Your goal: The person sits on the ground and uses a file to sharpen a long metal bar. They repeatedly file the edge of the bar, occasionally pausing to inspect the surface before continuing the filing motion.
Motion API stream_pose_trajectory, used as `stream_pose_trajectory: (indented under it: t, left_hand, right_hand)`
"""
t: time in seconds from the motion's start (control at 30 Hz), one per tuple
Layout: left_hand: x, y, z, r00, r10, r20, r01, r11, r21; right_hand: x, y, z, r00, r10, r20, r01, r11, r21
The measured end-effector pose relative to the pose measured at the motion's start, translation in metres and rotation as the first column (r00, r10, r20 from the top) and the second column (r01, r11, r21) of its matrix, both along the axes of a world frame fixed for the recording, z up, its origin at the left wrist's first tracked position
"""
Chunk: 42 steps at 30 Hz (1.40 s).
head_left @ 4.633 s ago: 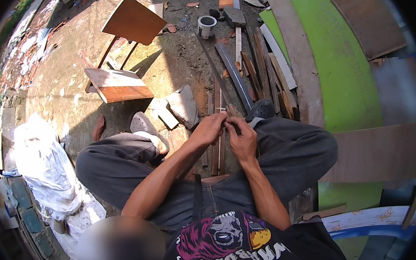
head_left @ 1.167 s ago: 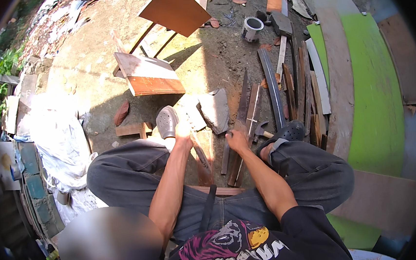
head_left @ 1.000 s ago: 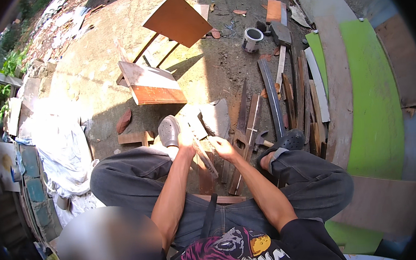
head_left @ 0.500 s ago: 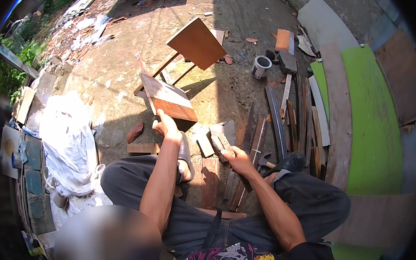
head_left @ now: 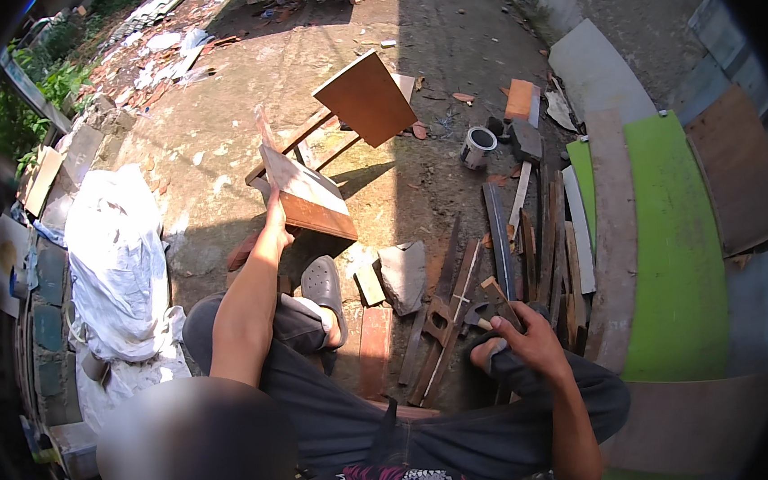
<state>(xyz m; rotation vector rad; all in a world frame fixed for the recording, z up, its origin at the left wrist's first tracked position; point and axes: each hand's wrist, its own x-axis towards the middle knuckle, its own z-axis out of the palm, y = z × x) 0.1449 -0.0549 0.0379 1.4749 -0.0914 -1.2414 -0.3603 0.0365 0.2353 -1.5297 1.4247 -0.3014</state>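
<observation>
My left hand [head_left: 277, 219] is closed on the near left edge of a small wooden chair [head_left: 308, 192], at its lower board. The chair leans on the ground, its square brown panel [head_left: 364, 100] raised at the far side. Off to the right, above my bent leg, my right hand [head_left: 535, 344] is closed round a short wooden stick [head_left: 499, 299], whose end sticks out past the fingers. Close by it, beside my foot, lies a hammer [head_left: 476, 315], partly hidden. A handsaw [head_left: 438, 319] with a wooden handle rests left of the hammer.
Between my legs are a grey stone slab [head_left: 403, 275], a pale wood block [head_left: 369, 283] and a reddish board [head_left: 375, 349]. Several wood strips [head_left: 546, 236], a paint can [head_left: 478, 145] and a green panel [head_left: 677, 244] lie right; white cloth [head_left: 117, 261] lies left.
My right hand has moved right with the stick, away from the stone slab. My left hand has shifted farther left along the chair's edge. The view has tilted slightly.
</observation>
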Motion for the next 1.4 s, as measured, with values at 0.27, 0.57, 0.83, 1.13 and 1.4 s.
stream_pose_trajectory:
  t: [0.27,0.57,0.83,1.13,1.4]
  left_hand:
    - [0.02,0.001,-0.009,0.966,-0.209,-0.151,0.191,0.974,-0.125]
    - [-0.059,-0.076,0.003,0.97,-0.219,-0.107,0.221,0.975,0.006]
    - [-0.133,-0.065,0.055,0.978,-0.187,-0.095,0.191,0.98,0.045]
    - [-0.118,-0.082,0.039,0.949,-0.27,-0.16,0.283,0.957,0.059]
    - [-0.152,-0.064,0.041,0.851,-0.524,0.027,0.498,0.823,0.274]
  right_hand:
    - [0.017,-0.008,-0.016,0.999,-0.047,0.005,0.047,0.994,0.097]
    - [0.015,-0.015,-0.014,0.999,-0.033,0.029,0.035,0.997,-0.065]
    - [0.0,-0.011,-0.025,0.999,-0.047,0.025,0.05,0.989,-0.143]
    - [0.004,-0.007,-0.035,0.999,-0.025,-0.042,0.023,0.998,-0.063]
    - [0.01,-0.005,-0.112,0.986,0.084,-0.143,-0.078,0.996,0.045]
